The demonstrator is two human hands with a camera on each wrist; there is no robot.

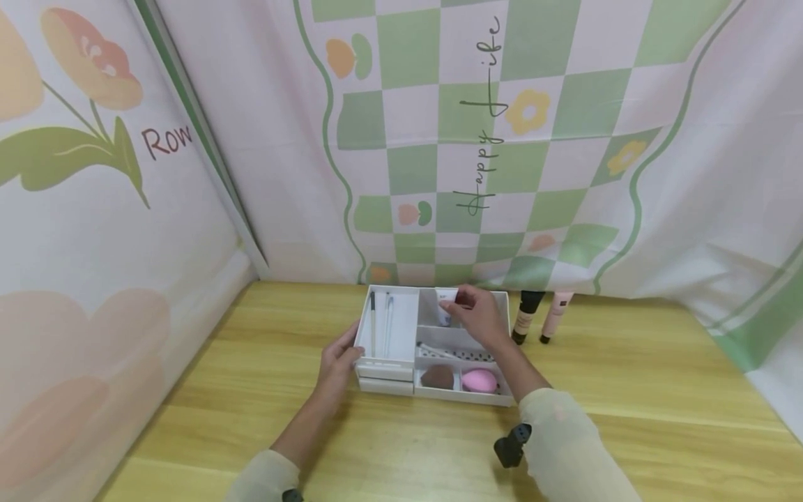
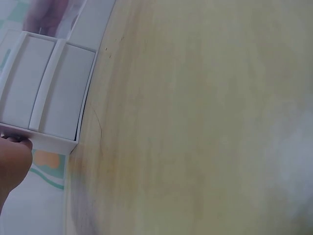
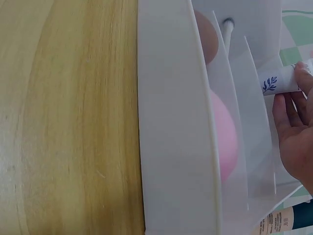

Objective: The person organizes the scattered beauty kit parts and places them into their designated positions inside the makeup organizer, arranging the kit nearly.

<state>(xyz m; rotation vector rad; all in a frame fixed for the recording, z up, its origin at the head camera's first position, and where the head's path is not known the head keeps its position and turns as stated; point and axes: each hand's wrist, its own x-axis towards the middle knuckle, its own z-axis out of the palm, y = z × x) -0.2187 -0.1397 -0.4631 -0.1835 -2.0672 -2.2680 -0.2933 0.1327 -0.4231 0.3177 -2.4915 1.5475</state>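
My right hand (image 1: 482, 317) pinches a small white cosmetic tube (image 1: 445, 307) between thumb and fingers, upright in the back compartment of a white desktop organizer (image 1: 384, 363). Dark blue leaf print shows on the tube (image 3: 277, 84) in the right wrist view. At the organizer's left side, my left hand (image 1: 337, 362) grips its wall, the thumb at the front left corner. A brown makeup sponge (image 1: 437, 377) and a pink makeup sponge (image 1: 479, 381) sit in the front compartments. Behind them lies a white-handled brush (image 1: 433, 350), partly covered by my right forearm.
Two thin sticks, one a dark-tipped brush (image 1: 373, 324), lie in the organizer's left tray above two small drawers (image 2: 66, 90). Right of the organizer stand a black-and-beige tube (image 1: 527, 317) and a pink tube (image 1: 555, 317). A checked curtain (image 1: 414, 167) hangs behind the wooden table (image 1: 401, 446).
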